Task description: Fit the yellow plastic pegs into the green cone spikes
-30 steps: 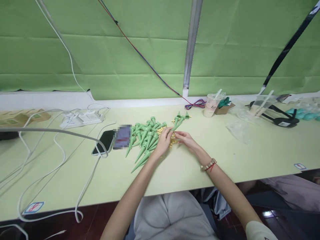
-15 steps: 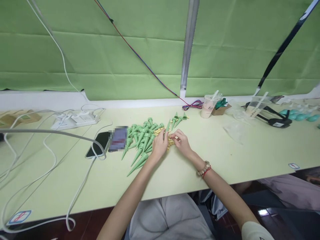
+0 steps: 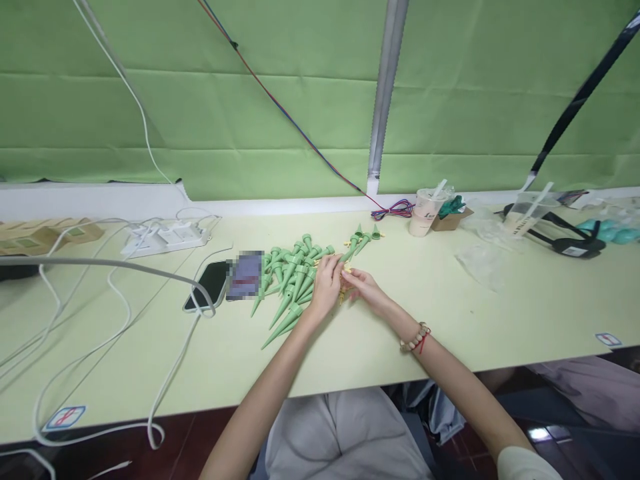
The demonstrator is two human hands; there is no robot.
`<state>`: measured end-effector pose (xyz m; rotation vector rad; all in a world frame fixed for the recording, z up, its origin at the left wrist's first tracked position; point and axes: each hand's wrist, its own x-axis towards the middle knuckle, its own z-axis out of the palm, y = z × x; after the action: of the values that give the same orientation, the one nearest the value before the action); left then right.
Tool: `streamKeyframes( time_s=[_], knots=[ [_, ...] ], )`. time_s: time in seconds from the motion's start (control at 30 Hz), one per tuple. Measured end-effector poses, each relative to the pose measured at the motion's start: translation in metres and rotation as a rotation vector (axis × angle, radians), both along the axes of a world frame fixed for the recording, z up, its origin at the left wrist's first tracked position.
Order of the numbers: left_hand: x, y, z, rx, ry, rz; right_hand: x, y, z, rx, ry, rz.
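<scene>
My left hand (image 3: 327, 283) is closed around a green plastic plant-watering spike (image 3: 347, 256), most of it hidden by the fingers. Close against it, my right hand (image 3: 369, 291) pinches a small yellow plastic piece (image 3: 347, 271) at the spike's end. A pile of green spikes (image 3: 290, 277) lies just left of my left hand. Small yellow pieces (image 3: 343, 295) show on the table beneath both hands. Beyond my fingers lie a few green spikes (image 3: 364, 241), with yellow bits at their ends.
Two phones, one dark (image 3: 209, 285) and one blurred (image 3: 245, 275), lie left of the pile. White cables (image 3: 183, 353) loop over the left side near a power strip (image 3: 167, 238). Drink cups (image 3: 424, 217), a plastic bag (image 3: 480, 263) and a black strapped device (image 3: 575, 245) stand right.
My hands have come together, with the yellow piece now at the spike. The spike has tipped from nearly upright to a slant. The whole view has shifted slightly.
</scene>
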<state>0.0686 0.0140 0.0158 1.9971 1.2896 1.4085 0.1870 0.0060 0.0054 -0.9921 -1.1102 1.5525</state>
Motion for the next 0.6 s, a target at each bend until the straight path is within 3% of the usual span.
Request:
streamKeyframes(
  time_s=[0.17,0.37,0.6],
  knots=[
    [-0.001,0.0,0.004,-0.004,-0.041,-0.026,0.004,0.001,0.002,0.18,-0.054,-0.081],
    [0.0,0.0,0.008,-0.062,-0.043,-0.016,0.008,0.005,-0.003,0.495,-0.305,-0.177],
    [-0.001,-0.002,0.013,-0.204,-0.091,-0.118,0.017,0.004,-0.01,0.827,-0.683,-0.231]
  ],
)
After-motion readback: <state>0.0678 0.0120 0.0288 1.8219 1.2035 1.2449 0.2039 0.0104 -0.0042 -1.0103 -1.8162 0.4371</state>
